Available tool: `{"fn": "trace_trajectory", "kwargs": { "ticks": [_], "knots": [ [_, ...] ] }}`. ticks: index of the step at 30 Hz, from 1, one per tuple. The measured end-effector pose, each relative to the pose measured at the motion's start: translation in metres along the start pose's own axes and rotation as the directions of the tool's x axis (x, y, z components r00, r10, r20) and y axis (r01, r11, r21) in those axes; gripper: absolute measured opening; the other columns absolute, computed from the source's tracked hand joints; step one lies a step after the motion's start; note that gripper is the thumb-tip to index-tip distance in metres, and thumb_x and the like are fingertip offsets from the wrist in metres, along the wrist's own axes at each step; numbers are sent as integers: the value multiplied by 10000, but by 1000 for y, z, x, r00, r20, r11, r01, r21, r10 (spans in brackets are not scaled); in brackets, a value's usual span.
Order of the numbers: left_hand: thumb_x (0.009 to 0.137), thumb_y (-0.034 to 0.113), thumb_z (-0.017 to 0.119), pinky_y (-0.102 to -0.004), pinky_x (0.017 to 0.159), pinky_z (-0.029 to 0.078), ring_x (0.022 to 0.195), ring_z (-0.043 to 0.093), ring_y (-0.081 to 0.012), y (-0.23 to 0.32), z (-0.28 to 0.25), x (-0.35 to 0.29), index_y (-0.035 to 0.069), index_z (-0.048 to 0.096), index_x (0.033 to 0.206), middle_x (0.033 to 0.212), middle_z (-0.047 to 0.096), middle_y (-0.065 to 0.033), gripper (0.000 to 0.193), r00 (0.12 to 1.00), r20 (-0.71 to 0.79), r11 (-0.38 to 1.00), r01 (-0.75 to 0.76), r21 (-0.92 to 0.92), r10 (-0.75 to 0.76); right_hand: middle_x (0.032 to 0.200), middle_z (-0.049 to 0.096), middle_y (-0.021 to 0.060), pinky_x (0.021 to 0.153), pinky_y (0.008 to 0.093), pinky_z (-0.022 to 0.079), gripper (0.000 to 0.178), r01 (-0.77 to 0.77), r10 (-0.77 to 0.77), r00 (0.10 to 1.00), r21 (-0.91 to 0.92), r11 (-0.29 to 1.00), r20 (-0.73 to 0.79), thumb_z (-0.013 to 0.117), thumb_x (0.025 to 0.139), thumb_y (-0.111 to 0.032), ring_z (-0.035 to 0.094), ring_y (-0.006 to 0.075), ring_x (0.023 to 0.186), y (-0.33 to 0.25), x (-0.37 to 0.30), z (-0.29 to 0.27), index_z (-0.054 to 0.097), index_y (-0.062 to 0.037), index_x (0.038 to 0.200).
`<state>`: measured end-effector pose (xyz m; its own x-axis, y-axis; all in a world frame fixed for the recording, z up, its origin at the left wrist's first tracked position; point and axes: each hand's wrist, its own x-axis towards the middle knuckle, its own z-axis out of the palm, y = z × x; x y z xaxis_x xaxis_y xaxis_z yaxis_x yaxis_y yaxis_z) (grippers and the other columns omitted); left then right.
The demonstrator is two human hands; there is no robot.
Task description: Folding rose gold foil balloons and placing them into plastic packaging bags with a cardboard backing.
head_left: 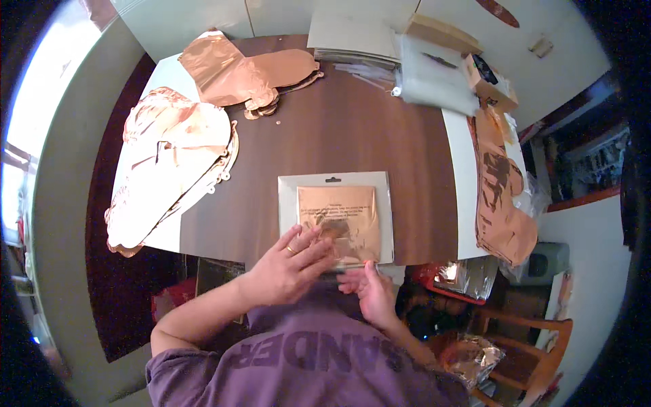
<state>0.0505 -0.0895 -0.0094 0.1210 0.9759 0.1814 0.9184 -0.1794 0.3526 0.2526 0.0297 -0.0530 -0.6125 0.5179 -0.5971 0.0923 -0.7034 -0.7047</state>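
A flat packet (288, 197) with a pale backing and a hang slot at its far edge lies at the table's near edge. On it rests a folded rose-gold foil balloon (339, 200) with dark print. My left hand (296, 261), a ring on one finger, spreads its fingers over the foil's lower left part. At the packet's near edge is my right hand (373, 292), its thumb tip at the edge and its fingers stretched to the left below it. Whether those fingers touch the packet's underside I cannot tell.
Flat rose-gold foil balloons lie in a pile (176, 149) on the left, with more foil shapes (251, 71) at the far left. Pale cards (356, 37) and clear bags (434, 74) are stacked at the back. Foil (498, 197) drapes along the right edge; a wooden chair (556, 339) stands lower right.
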Motion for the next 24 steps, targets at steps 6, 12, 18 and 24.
{"fn": "trace_trajectory", "kwargs": {
  "ticks": [6,12,18,24],
  "knots": [
    [863,340,610,-525,1136,242,1401,303,-387,2,22,23,95,434,1416,1497,366,-160,630,999,-17,995,35,93,-34,953,707,138,761,351,549,497,-61,99,988,-283,957,122,416,1031,-385,691,222,833,-15,-6,-6,651,53,1032],
    [897,306,557,-548,1107,284,1376,333,-395,-8,24,19,100,446,1411,1478,394,-150,565,999,-42,989,-25,147,32,896,727,75,770,301,548,220,504,322,769,-833,227,553,645,913,-258,696,144,823,-174,1,-27,719,-58,970],
    [891,278,561,-547,1091,307,1352,368,-392,-8,21,23,102,506,1358,1445,433,-151,502,993,-98,991,-58,119,70,782,667,178,691,436,506,208,605,-577,565,-772,-196,589,591,887,-198,648,338,734,-245,191,52,656,-10,828],
    [879,265,569,-547,1098,306,1342,389,-380,-5,22,23,93,540,1310,1428,453,-149,465,996,-80,996,-21,92,29,962,680,181,820,467,529,168,130,-676,573,-866,-483,463,618,801,-156,654,377,863,-255,278,98,712,-28,854]
  ]
}}
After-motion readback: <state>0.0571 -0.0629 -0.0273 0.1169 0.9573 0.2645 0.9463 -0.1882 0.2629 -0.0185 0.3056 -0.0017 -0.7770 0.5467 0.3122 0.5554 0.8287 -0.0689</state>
